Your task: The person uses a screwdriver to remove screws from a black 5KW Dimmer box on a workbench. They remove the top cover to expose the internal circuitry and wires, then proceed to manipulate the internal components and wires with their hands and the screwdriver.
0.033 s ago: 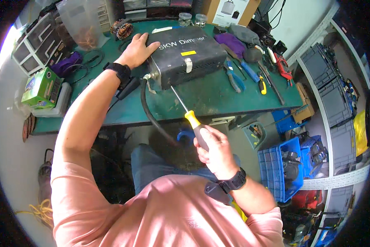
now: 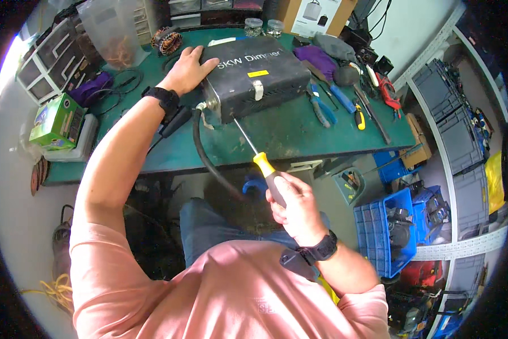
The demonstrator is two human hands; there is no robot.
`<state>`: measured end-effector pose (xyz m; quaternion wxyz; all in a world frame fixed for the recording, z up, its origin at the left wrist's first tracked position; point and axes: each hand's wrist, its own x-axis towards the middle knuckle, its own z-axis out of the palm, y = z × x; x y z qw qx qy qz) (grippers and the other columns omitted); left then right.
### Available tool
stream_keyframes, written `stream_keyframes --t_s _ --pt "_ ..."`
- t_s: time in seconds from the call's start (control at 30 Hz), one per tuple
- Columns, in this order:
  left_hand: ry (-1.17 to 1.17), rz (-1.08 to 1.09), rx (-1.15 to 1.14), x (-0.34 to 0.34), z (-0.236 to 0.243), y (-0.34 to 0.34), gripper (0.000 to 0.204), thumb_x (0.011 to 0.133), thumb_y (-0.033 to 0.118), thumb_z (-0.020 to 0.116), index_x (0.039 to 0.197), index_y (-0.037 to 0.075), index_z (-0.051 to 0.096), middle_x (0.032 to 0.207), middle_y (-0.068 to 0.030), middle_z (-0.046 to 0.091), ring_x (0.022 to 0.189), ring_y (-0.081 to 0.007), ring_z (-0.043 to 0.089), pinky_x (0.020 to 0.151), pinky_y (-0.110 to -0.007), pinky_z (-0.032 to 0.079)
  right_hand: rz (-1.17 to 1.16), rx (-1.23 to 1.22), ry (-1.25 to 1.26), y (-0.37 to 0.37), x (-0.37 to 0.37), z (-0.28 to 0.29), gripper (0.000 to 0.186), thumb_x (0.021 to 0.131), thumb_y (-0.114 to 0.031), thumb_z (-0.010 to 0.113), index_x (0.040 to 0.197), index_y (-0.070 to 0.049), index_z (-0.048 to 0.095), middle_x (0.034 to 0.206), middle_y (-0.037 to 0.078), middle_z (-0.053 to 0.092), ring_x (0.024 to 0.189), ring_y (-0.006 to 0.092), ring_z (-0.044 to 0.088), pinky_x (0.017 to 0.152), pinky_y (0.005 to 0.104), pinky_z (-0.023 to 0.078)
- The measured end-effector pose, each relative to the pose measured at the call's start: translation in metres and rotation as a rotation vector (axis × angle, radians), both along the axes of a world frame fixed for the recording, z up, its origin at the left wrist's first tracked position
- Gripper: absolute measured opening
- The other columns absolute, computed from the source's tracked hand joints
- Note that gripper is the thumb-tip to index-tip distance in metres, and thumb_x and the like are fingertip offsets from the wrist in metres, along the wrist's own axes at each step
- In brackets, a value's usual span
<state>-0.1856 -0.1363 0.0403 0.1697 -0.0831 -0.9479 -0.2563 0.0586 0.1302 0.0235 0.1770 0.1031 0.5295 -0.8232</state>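
Observation:
A black metal dimmer box (image 2: 259,73) with a yellow label and a silver latch sits on the green workbench. My left hand (image 2: 187,72) rests on its top left corner, thumb spread away from the fingers. In my right hand (image 2: 296,206) is a screwdriver (image 2: 264,165) with a yellow and dark handle, gripped from the handle's end. Its shaft slants up and left, and the tip meets the lower front edge of the box near the left corner. Whether it sits in a screw is too small to tell. A thick black cable (image 2: 200,144) hangs from the box's left end.
Right of the box lie pliers (image 2: 320,107), a short yellow-and-black screwdriver (image 2: 360,118) and red-handled cutters (image 2: 388,93). A green carton (image 2: 59,120) stands at the bench's left. Blue crates (image 2: 375,237) and grey shelf bins (image 2: 463,135) are on the right, beyond the bench edge.

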Motion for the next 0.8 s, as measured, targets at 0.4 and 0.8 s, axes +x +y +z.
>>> stream_keyframes --t_s 0.4,0.8 --pt "-0.031 -0.023 0.003 0.003 0.004 -0.002 0.078 0.087 0.051 0.052 0.135 -0.008 0.036 0.136 -0.0312 0.036 0.124 -0.0416 0.042 0.105 -0.039 0.035 -0.048 1.649 1.152 0.006 -0.005 -0.006 0.049 0.077 -0.014 0.068 0.123 -0.009 0.055 0.078 0.008 0.05 0.062 0.0245 0.058 0.054 0.036 0.05" --pt "-0.005 0.001 -0.01 0.006 0.005 0.0 0.079 0.087 0.053 0.054 0.134 -0.009 0.036 0.134 -0.0307 0.04 0.126 -0.0402 0.04 0.106 -0.04 0.034 -0.018 -0.4 -0.278 0.016 -0.013 -0.013 0.04 0.092 -0.042 0.05 0.097 -0.003 0.057 0.068 0.004 0.052 0.046 0.0102 0.044 0.037 0.0218 0.029"
